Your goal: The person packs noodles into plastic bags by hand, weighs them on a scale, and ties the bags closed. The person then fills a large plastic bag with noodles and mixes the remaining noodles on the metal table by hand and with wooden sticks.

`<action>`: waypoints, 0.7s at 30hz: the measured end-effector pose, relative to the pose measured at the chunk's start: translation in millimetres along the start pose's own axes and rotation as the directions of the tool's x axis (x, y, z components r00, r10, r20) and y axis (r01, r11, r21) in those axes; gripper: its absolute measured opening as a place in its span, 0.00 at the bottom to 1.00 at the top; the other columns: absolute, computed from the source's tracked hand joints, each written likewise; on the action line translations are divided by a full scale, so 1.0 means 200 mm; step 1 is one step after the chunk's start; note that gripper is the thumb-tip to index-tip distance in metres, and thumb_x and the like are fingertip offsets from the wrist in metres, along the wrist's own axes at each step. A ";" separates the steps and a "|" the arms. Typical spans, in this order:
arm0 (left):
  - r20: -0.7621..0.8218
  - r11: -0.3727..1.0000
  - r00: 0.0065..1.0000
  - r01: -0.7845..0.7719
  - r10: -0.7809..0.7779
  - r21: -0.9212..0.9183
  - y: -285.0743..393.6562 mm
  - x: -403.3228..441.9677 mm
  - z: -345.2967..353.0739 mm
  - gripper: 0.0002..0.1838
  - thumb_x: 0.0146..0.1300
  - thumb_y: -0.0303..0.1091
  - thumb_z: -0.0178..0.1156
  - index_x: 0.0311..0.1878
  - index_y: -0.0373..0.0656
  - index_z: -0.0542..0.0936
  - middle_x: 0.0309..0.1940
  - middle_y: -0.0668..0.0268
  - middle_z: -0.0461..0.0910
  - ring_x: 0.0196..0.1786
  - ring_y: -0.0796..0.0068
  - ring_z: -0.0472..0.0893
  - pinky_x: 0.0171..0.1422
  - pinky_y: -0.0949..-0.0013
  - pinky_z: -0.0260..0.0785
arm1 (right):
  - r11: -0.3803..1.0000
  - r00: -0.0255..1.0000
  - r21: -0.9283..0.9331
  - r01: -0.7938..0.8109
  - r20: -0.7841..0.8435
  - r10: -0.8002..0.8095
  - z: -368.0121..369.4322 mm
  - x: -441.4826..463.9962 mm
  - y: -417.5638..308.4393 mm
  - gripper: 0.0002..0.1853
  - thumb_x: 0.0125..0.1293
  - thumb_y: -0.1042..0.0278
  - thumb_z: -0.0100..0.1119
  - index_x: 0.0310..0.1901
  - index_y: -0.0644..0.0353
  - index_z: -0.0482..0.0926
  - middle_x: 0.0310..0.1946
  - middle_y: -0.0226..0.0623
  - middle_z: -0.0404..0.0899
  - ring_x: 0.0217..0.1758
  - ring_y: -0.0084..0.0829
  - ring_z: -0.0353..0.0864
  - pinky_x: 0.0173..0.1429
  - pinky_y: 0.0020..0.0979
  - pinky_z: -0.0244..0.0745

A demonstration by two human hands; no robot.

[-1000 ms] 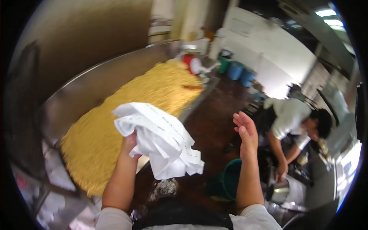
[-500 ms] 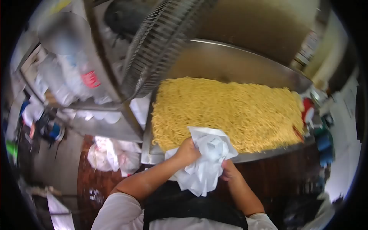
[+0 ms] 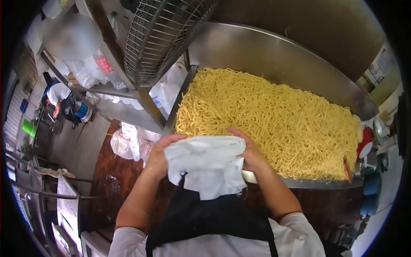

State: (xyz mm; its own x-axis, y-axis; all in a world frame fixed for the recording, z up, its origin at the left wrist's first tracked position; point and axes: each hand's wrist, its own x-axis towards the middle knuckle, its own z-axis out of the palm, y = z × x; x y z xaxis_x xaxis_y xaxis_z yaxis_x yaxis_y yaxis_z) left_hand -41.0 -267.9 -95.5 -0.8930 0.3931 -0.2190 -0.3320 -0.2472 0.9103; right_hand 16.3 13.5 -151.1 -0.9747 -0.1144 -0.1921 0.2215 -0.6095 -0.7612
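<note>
One crumpled, thin white sheet (image 3: 205, 156) bearing faint dark print is in view from my remote seat; I cannot tell paper from plastic. I have the left hand (image 3: 159, 155) gripping its left side, fingers partly hidden, and the right hand (image 3: 253, 156) grasping its right side, one finger stretched forward. The relation I mind most: the sheet lies directly between them, neither hand clearly nearer. It is held up by the near left corner of the stainless-steel bench with raised walls (image 3: 274, 58), in front of a broad bed of yellow strand noodles (image 3: 265, 124). Its long axis runs side to side, hand to hand, the right end slightly farther out. I see its creased upper edge facing the noodles and its loose lower edge hanging towards the black apron (image 3: 209, 216).
</note>
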 end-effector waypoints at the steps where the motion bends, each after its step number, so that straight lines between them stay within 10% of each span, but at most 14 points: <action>1: -0.006 1.000 1.000 0.003 -0.003 0.005 0.02 0.00 -0.02 0.13 0.61 0.24 0.63 0.50 0.37 0.81 0.43 0.62 0.84 0.43 0.75 0.84 0.49 0.69 0.78 | 0.994 0.999 -0.102 -0.026 0.034 0.029 -0.01 0.00 -0.02 0.48 0.46 0.90 0.61 0.73 0.60 0.57 0.62 0.47 0.72 0.63 0.38 0.75 0.65 0.36 0.73; 13: -0.432 0.929 0.851 -0.362 0.297 -0.074 0.12 -0.02 -0.37 0.15 0.70 0.33 0.53 0.54 0.35 0.75 0.47 0.58 0.81 0.49 0.64 0.82 0.55 0.63 0.75 | 0.628 0.921 -0.754 -0.191 0.083 0.380 -0.05 -0.14 -0.01 0.35 0.58 0.78 0.63 0.69 0.60 0.66 0.61 0.40 0.74 0.64 0.29 0.73 0.68 0.31 0.66; 21: -0.594 0.907 0.777 -0.380 0.209 -0.178 0.17 -0.07 -0.75 0.25 0.69 0.44 0.57 0.62 0.36 0.73 0.55 0.56 0.78 0.54 0.61 0.80 0.60 0.59 0.73 | 0.906 0.897 -0.263 -0.332 -0.384 0.217 -0.28 -0.24 0.09 0.22 0.57 0.84 0.56 0.56 0.64 0.76 0.49 0.38 0.82 0.51 0.33 0.83 0.57 0.34 0.77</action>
State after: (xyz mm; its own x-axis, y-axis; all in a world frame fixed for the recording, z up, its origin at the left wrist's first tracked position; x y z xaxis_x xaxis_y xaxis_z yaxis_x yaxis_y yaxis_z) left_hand -84.6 -414.5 -112.8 -0.9437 -0.2720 -0.1881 -0.0156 -0.5317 0.8468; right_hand 69.0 52.4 -191.1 -0.8151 0.0666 -0.5755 0.5320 -0.3074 -0.7890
